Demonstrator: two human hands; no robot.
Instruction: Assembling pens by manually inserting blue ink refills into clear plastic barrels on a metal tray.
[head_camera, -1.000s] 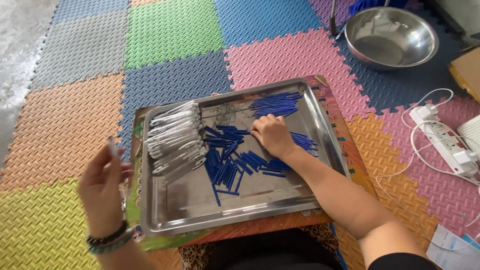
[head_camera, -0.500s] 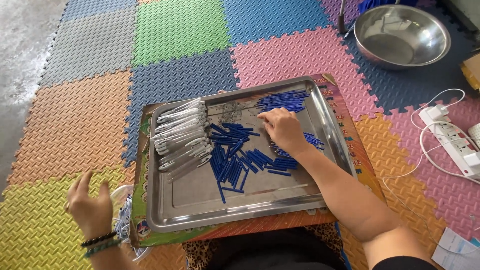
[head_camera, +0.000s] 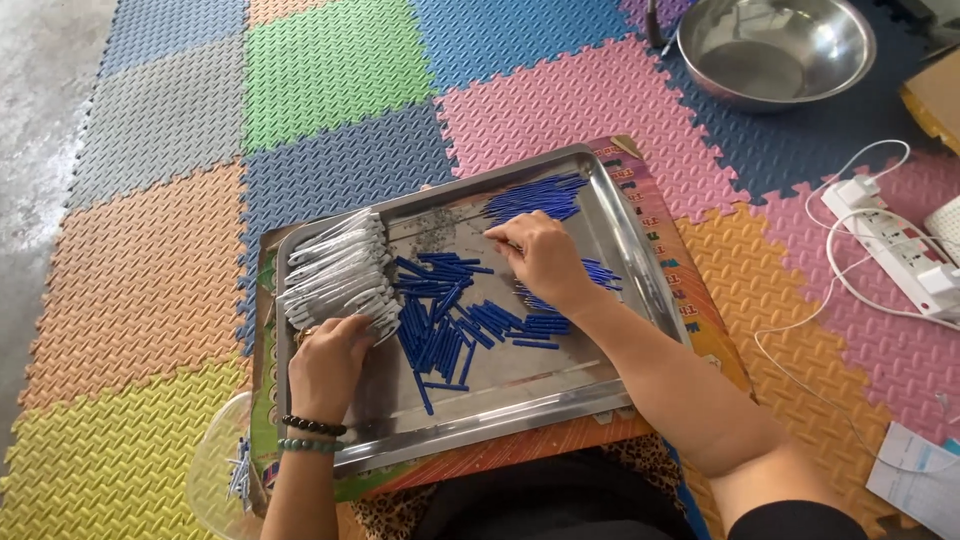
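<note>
Returning from beside the tray, the left hand (head_camera: 328, 362) now closes on the pile of clear pen barrels (head_camera: 338, 270) in the steel tray (head_camera: 480, 415) — the right hand (head_camera: 545, 258) pinches a thin piece above the scattered blue pen tubes (head_camera: 450, 315).

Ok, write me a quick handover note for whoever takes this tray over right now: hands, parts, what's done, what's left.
Left hand: resting on the near end of the row of clear pen barrels at the tray's left side.
Right hand: fingertips pinching among the loose blue pieces mid-tray; what it grips cannot be told.
Steel tray: a neat bundle of blue pieces lies at the far end.
Done: barrels lined up, one blue bundle gathered.
Left: the scattered blue pieces.
</note>
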